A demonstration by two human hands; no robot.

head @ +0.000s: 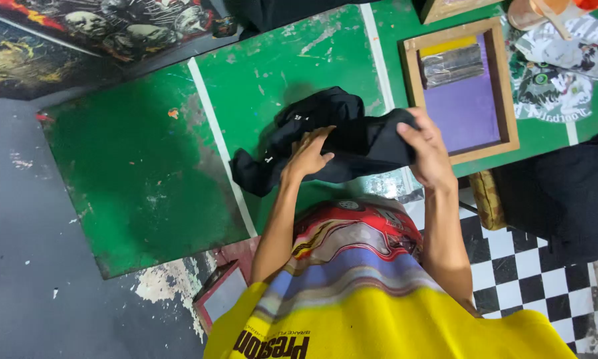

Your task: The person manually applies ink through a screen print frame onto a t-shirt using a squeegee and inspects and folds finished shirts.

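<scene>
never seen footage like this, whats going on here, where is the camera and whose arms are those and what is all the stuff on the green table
There is no machine here: one camera sits on a person's head and looks down, so the arms reaching up from the bottom, past a yellow shirt, are that person's own. The left hand and right hand both grip a crumpled black garment over a worn green table marked with white lines. Beside the right hand lies a wooden frame with a purple screen. A printed cloth with green and white shapes lies further right. The floor is grey, with black and white checks at the right.
</scene>
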